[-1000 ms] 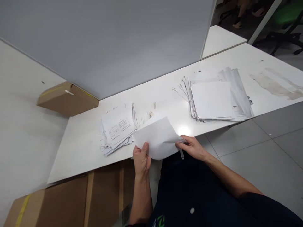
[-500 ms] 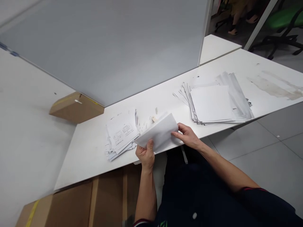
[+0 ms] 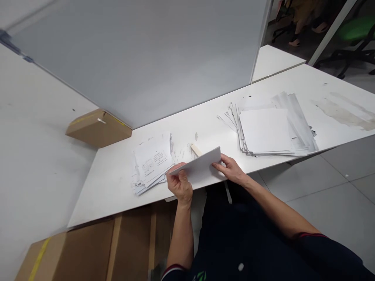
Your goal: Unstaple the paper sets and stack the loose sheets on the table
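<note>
Between my two hands I hold a small stack of white paper, tilted up over the table's near edge. My left hand grips its left end, thumb across the near face. The right end is pinched by my right hand. Just behind the paper lies a pale, narrow bar-shaped object, partly hidden by it. A pile of printed sheets sits to the left of my left hand. On the right is a larger, uneven pile of white paper.
The white table runs along a grey-white board. A cardboard box stands at the back left, and larger cardboard boxes are below the table. A green chair and a person's legs are at the upper right.
The paper in my hands has tipped, its top edge coming lower and its sheets lying more evenly together. More of the pale bar behind it shows. The view has shifted slightly.
</note>
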Tool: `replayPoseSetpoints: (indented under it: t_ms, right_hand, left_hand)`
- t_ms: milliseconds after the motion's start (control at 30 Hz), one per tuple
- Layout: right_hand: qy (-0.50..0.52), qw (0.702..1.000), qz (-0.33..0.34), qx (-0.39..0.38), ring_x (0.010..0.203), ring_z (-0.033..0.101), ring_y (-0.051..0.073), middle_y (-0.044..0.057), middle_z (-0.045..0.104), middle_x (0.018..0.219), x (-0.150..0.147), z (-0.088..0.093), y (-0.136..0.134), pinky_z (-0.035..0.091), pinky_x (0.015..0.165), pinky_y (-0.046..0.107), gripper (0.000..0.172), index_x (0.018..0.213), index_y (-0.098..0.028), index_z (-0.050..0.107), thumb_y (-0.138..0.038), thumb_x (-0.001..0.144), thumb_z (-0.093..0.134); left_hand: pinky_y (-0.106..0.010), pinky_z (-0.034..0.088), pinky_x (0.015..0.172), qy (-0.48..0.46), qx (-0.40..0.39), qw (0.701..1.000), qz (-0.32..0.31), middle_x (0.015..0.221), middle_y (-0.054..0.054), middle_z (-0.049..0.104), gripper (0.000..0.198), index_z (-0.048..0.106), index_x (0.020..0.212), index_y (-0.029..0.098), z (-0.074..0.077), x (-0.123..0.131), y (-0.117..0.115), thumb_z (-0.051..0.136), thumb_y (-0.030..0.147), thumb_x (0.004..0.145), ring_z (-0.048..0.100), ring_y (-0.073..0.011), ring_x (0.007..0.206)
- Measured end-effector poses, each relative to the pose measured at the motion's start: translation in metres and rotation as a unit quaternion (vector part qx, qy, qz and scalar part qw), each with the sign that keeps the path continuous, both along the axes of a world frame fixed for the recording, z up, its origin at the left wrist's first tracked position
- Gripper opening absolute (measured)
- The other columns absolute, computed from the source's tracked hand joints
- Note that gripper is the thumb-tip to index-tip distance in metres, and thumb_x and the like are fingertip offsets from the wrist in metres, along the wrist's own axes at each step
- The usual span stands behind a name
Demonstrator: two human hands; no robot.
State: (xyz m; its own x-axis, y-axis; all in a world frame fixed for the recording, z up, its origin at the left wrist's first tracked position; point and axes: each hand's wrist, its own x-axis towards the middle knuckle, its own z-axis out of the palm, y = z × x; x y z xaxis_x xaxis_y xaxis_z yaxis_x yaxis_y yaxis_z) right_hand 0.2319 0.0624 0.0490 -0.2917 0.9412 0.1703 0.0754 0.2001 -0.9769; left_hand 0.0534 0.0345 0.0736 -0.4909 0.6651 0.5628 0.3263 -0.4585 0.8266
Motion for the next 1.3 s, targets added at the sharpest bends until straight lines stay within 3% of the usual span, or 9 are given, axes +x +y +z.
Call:
replayPoseSetpoints:
  t_ms: [200, 333, 433, 567, 767, 900, 1133, 1233, 1300]
  right_hand:
    - [-0.026, 1.000, 0.001, -0.006, 0.082, 0.059, 0.017, 0.003, 0.064, 0.088, 0.003, -0.015, 0.005, 0.045, 0.070, 0.027, 0.021, 0.095, -0.019, 0.059, -0.035, 0.084, 0.050]
    - [-0.121, 0.984, 0.002, 0.127, 0.073, 0.057, 0.015, 0.004, 0.063, 0.081, 0.024, 0.015, 0.013, 0.043, 0.065, 0.026, 0.016, 0.089, -0.019, 0.059, -0.028, 0.087, 0.046]
    - [-0.278, 0.922, 0.009, 0.270, 0.081, 0.055, 0.018, 0.007, 0.063, 0.085, 0.042, 0.062, 0.011, 0.040, 0.073, 0.030, 0.018, 0.090, -0.018, 0.059, -0.016, 0.087, 0.041]
    - [-0.477, 0.817, 0.013, 0.325, 0.078, 0.051, 0.019, 0.007, 0.060, 0.080, 0.045, 0.109, -0.001, 0.033, 0.075, 0.032, 0.024, 0.083, -0.018, 0.056, -0.001, 0.080, 0.039]
    - [-0.596, 0.746, 0.082, 0.285, 0.069, 0.050, 0.018, 0.006, 0.058, 0.074, 0.023, 0.107, -0.005, 0.029, 0.071, 0.033, 0.027, 0.080, -0.016, 0.052, 0.006, 0.067, 0.043]
    - [-0.604, 0.751, 0.064, 0.259, 0.067, 0.051, 0.018, 0.006, 0.058, 0.073, 0.021, 0.094, -0.003, 0.029, 0.072, 0.034, 0.027, 0.081, -0.016, 0.051, 0.006, 0.069, 0.043]
    - [-0.575, 0.761, 0.102, 0.283, 0.063, 0.051, 0.017, 0.003, 0.058, 0.067, 0.028, 0.099, -0.004, 0.031, 0.075, 0.036, 0.024, 0.081, -0.018, 0.051, 0.003, 0.071, 0.043]
    - [-0.519, 0.816, 0.078, 0.241, 0.055, 0.046, 0.015, 0.002, 0.056, 0.066, 0.041, 0.097, -0.005, 0.032, 0.061, 0.030, 0.014, 0.083, -0.020, 0.050, -0.012, 0.084, 0.039]
    - [-0.470, 0.868, 0.054, 0.153, 0.052, 0.044, 0.014, 0.001, 0.055, 0.065, 0.052, 0.086, -0.006, 0.029, 0.053, 0.027, 0.016, 0.082, -0.021, 0.048, -0.027, 0.089, 0.035]
  left_hand:
    - [-0.028, 0.047, 0.076, -0.063, 0.001, 0.997, 0.040, 0.077, 0.000, 0.060, 0.019, 0.058, 0.087, 0.018, -0.003, 0.001, 0.003, 0.055, 0.035, 0.081, 0.059, -0.0123, 0.075]
    - [-0.031, 0.049, 0.076, -0.071, 0.000, 0.997, -0.007, 0.080, 0.001, 0.062, 0.024, 0.054, 0.096, 0.021, 0.005, -0.017, -0.001, 0.062, 0.031, 0.075, 0.060, -0.0122, 0.074]
    - [-0.036, 0.047, 0.083, 0.007, -0.084, 0.992, -0.095, 0.083, 0.000, 0.063, 0.035, 0.054, 0.101, 0.023, 0.008, -0.037, -0.009, 0.068, 0.026, 0.069, 0.062, -0.0154, 0.082]
    - [-0.040, 0.043, 0.092, 0.173, -0.238, 0.935, -0.196, 0.094, -0.005, 0.065, 0.027, 0.062, 0.098, 0.021, -0.009, -0.048, -0.019, 0.064, 0.029, 0.072, 0.058, -0.0199, 0.098]
    - [-0.034, 0.048, 0.087, 0.134, -0.299, 0.919, -0.221, 0.102, -0.007, 0.066, 0.027, 0.066, 0.100, 0.020, -0.051, -0.034, -0.021, 0.055, 0.034, 0.079, 0.061, -0.0200, 0.098]
    - [-0.033, 0.051, 0.078, 0.130, -0.310, 0.920, -0.201, 0.096, -0.007, 0.068, 0.030, 0.065, 0.102, 0.019, -0.057, -0.034, -0.019, 0.059, 0.034, 0.076, 0.063, -0.0200, 0.090]
    - [-0.031, 0.050, 0.075, 0.145, -0.292, 0.920, -0.216, 0.085, -0.004, 0.070, 0.020, 0.070, 0.086, 0.020, -0.042, -0.032, -0.014, 0.056, 0.033, 0.079, 0.064, -0.0182, 0.080]
    - [-0.028, 0.049, 0.068, 0.109, -0.288, 0.938, -0.163, 0.073, -0.002, 0.069, 0.020, 0.069, 0.072, 0.018, -0.037, -0.031, -0.015, 0.060, 0.035, 0.075, 0.064, -0.0173, 0.071]
    - [-0.027, 0.048, 0.065, 0.082, -0.292, 0.942, -0.145, 0.065, -0.002, 0.067, 0.024, 0.067, 0.063, 0.017, -0.035, -0.031, -0.015, 0.061, 0.037, 0.074, 0.062, -0.0163, 0.066]
